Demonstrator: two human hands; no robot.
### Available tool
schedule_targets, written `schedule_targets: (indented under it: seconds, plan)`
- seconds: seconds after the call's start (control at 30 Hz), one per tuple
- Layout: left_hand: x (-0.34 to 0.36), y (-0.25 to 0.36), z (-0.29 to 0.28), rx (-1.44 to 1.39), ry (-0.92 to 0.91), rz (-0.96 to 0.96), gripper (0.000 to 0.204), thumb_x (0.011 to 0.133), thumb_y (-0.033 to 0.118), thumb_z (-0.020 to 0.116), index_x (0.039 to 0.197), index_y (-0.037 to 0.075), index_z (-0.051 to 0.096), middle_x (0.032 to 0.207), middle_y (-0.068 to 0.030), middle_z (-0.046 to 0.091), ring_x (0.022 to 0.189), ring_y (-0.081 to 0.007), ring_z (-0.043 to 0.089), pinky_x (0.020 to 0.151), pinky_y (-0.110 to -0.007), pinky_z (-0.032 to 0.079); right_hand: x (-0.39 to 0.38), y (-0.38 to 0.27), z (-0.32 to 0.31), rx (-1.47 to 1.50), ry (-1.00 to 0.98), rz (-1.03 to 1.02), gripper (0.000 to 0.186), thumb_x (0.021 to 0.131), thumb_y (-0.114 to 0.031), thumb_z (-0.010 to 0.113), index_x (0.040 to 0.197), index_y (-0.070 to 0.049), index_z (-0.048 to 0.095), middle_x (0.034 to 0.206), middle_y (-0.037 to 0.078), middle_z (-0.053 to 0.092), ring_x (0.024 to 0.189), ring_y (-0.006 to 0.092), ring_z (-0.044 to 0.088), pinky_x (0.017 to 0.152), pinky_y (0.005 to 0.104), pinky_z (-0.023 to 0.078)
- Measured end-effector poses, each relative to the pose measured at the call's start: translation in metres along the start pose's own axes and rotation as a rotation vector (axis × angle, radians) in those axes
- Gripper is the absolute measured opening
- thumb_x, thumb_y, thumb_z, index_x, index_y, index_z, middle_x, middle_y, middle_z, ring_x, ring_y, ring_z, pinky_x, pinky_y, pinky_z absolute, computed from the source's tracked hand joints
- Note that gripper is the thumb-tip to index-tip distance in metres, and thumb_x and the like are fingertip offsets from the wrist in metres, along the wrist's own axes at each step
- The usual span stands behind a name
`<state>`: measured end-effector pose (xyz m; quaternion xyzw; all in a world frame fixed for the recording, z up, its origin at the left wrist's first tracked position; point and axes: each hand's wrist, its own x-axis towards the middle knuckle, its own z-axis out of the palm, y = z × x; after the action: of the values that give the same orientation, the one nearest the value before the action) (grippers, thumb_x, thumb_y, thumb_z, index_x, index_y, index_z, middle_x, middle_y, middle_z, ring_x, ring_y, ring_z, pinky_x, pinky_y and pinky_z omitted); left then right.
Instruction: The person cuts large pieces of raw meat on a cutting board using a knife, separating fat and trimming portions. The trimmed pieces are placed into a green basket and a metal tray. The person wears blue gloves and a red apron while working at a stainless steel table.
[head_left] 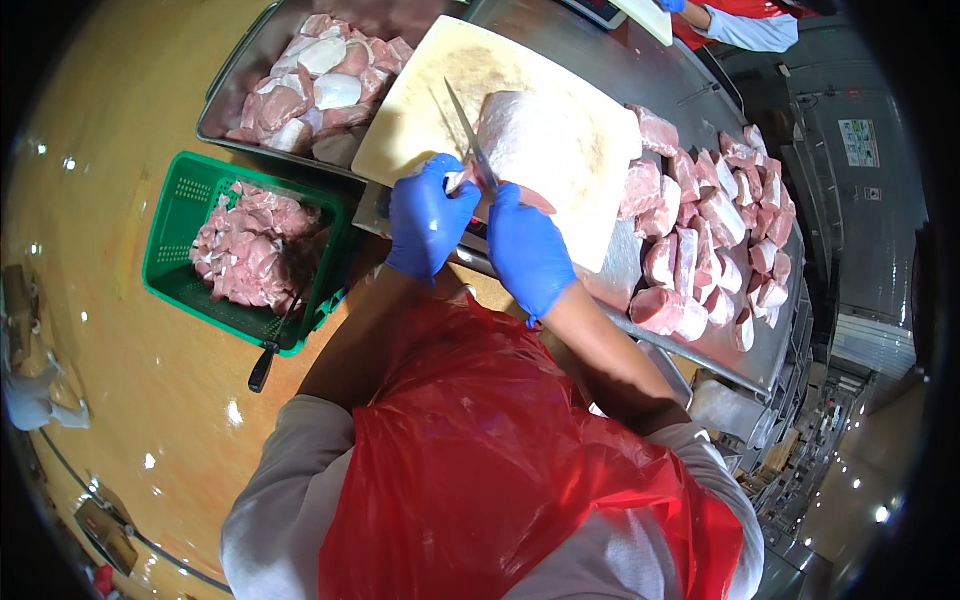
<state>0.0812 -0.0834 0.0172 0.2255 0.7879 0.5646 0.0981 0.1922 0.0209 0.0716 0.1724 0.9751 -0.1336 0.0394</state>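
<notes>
A large pale block of meat (525, 135) lies on the white cutting board (415, 110). My right hand (528, 245), in a blue glove, is closed around the handle of a knife (468, 130). Its long blade points away from me and rests along the left side of the block, at the cut end. My left hand (430, 215), also gloved in blue, grips a small piece of meat (459, 179) at the block's near left corner, just left of the blade. The knife handle is hidden within my right hand.
A steel tub (225, 115) of meat chunks stands at the far left. Nearer is a green basket (165, 220) of trimmings, a black-handled tool (264, 368) leaning on its rim. Cut pieces (715, 215) cover the steel table (625, 270) at right. Another person's arm (750, 30) shows at far right.
</notes>
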Motion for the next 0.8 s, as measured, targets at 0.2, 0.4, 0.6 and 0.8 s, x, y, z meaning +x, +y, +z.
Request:
schedule_targets:
  seconds: [0.2,0.4,0.6,0.8]
  plan:
    - [-0.004,-0.018,-0.021,0.202,0.153,0.089,0.014,0.08,0.012,0.07,0.086,0.001,0.065,0.07,-0.0155,0.061,0.059,-0.0267,0.056,0.061,-0.038,0.049,-0.075,0.059,-0.011,-0.157,-0.282,-0.099,0.023,0.094,-0.007,0.049,0.113,0.005,0.044,0.075,0.024,0.066,0.067,0.0425,0.067,0.057,0.0513,0.054]
    - [-0.042,-0.119,-0.149,0.7,0.33,-0.3,0.019,0.082,0.019,0.069,0.091,0.003,0.071,0.093,-0.0186,0.071,0.08,-0.038,0.069,0.071,-0.047,0.054,-0.13,0.102,-0.068,0.043,-0.105,-0.163,0.015,0.096,-0.011,0.059,0.106,-0.002,0.052,0.069,0.022,0.062,0.061,0.0428,0.064,0.052,0.0516,0.05]
    - [0.002,-0.016,-0.071,0.42,0.176,0.279,0.044,0.091,0.011,0.066,0.133,-0.001,0.055,0.121,-0.0181,0.062,0.107,-0.0338,0.064,0.094,-0.043,0.052,-0.053,0.12,-0.033,0.679,0.231,0.199,0.025,0.103,-0.019,0.056,0.11,0.004,0.06,0.093,0.019,0.07,0.081,0.0294,0.07,0.075,0.0401,0.053]
    - [0.096,0.008,0.045,-0.115,-0.348,0.203,0.049,0.089,0.018,0.066,0.131,-0.006,0.057,0.116,-0.0229,0.069,0.107,-0.0316,0.066,0.094,-0.039,0.05,-0.007,0.099,-0.018,0.987,0.181,0.205,0.039,0.103,-0.03,0.059,0.118,0.006,0.062,0.099,0.01,0.067,0.091,0.014,0.058,0.085,0.0318,0.049]
